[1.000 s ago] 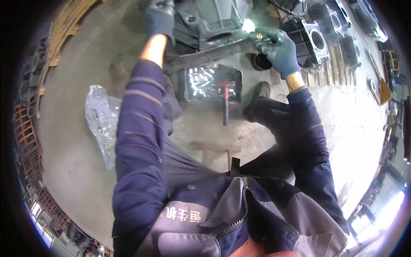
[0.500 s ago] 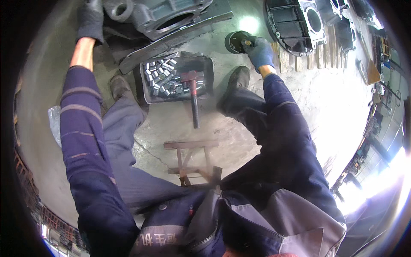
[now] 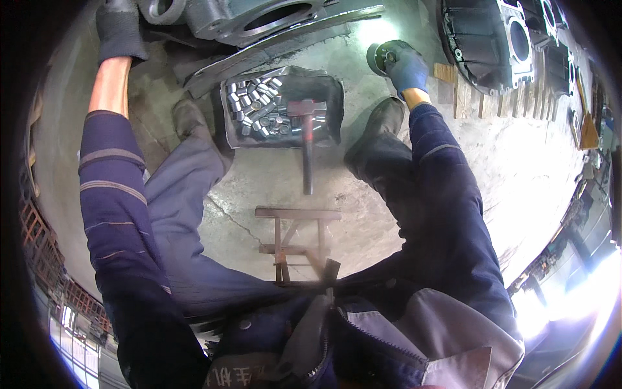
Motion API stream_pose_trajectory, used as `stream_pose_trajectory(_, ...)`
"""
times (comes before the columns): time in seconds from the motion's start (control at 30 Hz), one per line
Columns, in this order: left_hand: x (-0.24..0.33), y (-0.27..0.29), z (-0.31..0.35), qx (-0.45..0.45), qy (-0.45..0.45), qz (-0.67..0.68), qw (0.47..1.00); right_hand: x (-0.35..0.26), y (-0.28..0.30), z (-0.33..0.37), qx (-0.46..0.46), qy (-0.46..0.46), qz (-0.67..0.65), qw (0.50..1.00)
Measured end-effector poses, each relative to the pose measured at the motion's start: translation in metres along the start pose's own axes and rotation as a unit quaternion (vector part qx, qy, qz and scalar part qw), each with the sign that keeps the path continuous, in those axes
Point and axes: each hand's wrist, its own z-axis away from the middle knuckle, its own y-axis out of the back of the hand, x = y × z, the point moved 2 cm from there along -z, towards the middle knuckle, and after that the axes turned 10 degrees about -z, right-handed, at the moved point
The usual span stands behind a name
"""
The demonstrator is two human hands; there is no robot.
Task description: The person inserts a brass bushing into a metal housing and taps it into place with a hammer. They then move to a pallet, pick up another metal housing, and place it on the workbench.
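Note:
My left hand (image 3: 121, 34), in a dark grey work glove, reaches to the upper left beside the ring-shaped end of a large grey metal casting (image 3: 223, 18). Its fingertips run into the dark picture edge, so their grip cannot be made out. My right hand (image 3: 409, 65), in a blue-grey glove, is closed over a dark round can (image 3: 373, 59) low over the floor. The hand covers most of the can's opening. Between my feet, a black bin (image 3: 334, 104) holds several short shiny metal sleeves (image 3: 259, 104). A hammer (image 3: 307, 152) lies across the bin's front rim, handle toward me.
A long dark metal bar or plate edge (image 3: 285, 45) runs beneath the casting, behind the bin. More grey castings (image 3: 483, 42) sit on wooden slats (image 3: 483, 104) at the upper right. A small brown metal stand (image 3: 298, 213) is on the floor between my legs.
My view has shifted, so the bin, hammer and castings appear farther right. My right hand now covers more of the can's opening. My left hand stays beside the casting.

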Motion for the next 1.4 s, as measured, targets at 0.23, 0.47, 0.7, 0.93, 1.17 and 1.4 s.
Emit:
stream_pose_trajectory(0.23,0.007,0.005,-0.011,-0.007,0.049,0.073,0.996,0.005,-0.013,-0.006,-0.016,0.007,0.033,0.999)
stream_pose_trajectory(0.47,0.019,0.016,-0.015,-0.008,0.065,0.116,0.991,0.006,-0.018,-0.006,-0.008,0.022,0.072,0.997)
stream_pose_trajectory(0.7,0.033,0.03,-0.003,-0.005,0.086,0.169,0.982,0.002,-0.017,-0.009,-0.023,-0.01,0.056,0.998)
stream_pose_trajectory(0.93,0.068,0.055,0.012,-0.065,0.08,0.192,0.976,-0.005,0.022,0.007,0.023,-0.02,-0.027,0.999)
stream_pose_trajectory(1.17,0.156,0.146,0.029,-0.161,0.227,0.329,0.902,-0.074,0.166,0.014,0.086,0.079,-0.146,0.982)
stream_pose_trajectory(1.4,0.162,0.196,0.027,-0.217,0.202,0.32,0.9,-0.214,0.292,0.029,0.06,0.247,-0.283,0.925)
